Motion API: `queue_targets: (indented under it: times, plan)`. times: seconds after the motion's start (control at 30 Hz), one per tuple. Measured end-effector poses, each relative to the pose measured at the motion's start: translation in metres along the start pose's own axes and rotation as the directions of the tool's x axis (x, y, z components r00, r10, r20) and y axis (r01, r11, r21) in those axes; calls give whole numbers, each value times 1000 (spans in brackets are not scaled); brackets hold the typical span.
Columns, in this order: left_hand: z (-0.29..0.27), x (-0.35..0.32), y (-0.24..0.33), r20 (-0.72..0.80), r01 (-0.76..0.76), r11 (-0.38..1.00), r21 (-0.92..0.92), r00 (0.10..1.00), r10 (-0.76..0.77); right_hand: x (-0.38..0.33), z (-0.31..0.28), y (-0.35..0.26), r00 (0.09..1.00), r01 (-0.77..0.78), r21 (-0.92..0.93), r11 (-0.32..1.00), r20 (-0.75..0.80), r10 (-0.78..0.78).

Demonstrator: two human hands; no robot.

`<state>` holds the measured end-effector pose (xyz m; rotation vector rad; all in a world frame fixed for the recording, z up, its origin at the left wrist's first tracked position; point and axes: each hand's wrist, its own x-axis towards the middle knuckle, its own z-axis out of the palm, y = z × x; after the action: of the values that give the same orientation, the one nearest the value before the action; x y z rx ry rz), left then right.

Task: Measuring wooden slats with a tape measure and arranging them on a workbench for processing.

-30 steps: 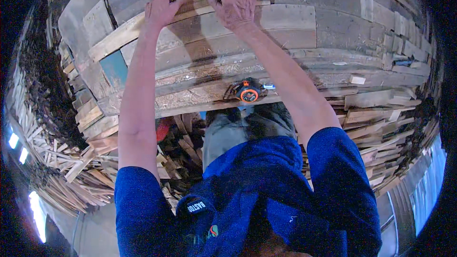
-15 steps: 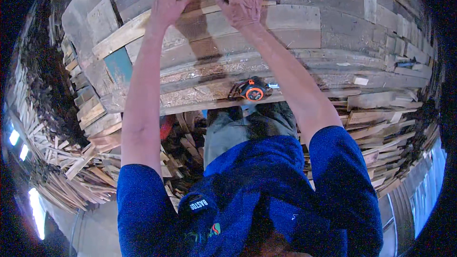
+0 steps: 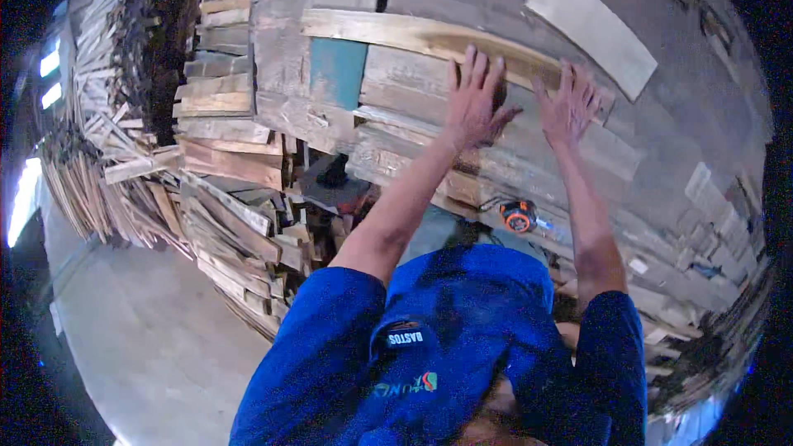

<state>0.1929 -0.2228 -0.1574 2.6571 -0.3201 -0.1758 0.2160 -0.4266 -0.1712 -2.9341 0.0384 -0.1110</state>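
Since the earlier view, both hands have shifted toward the right side of the picture, and the long pale plank now runs out far to their left instead of lying just under the fingers. At the far left, heaps of scrap wood [image 3: 124, 157] lean in a loose pile beside the floor. Next comes a teal board [image 3: 337, 72], set directly under the left end of the pale plank [image 3: 396, 35]. This plank has its long axis going from upper left to lower right, and most of its length lies to the left of the hands. The left hand [image 3: 473, 103] is spread flat, fingers wide, pressing on the plank and the board below it; it grips nothing. The right hand [image 3: 570, 103] is also open and flat, resting at the plank's right end. The left hand is therefore nearer to the plank's middle. Below them, an orange tape measure [image 3: 519, 216] sits on the stack edge.
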Motion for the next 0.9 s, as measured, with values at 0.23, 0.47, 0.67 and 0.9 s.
queue_targets:
  times: [0.23, 0.47, 0.67, 0.9]
  plan:
    - [1, 0, 3, -11, -32, 999, 23, 999, 32, -7, 5, 5, 997, -42, 24, 999, -66, 44]
    - [8, -3, 2, -49, -82, 992, 94, 995, 87, -14, 1, 5, 993, -72, -28, 997, -94, 70]
    - [8, -6, 4, -75, -118, 986, 114, 989, 127, -20, 2, 4, 979, -103, -16, 995, -179, 99]
    - [11, -11, 7, -92, -137, 983, 123, 985, 149, -27, 2, 4, 969, -126, -49, 991, -221, 113]
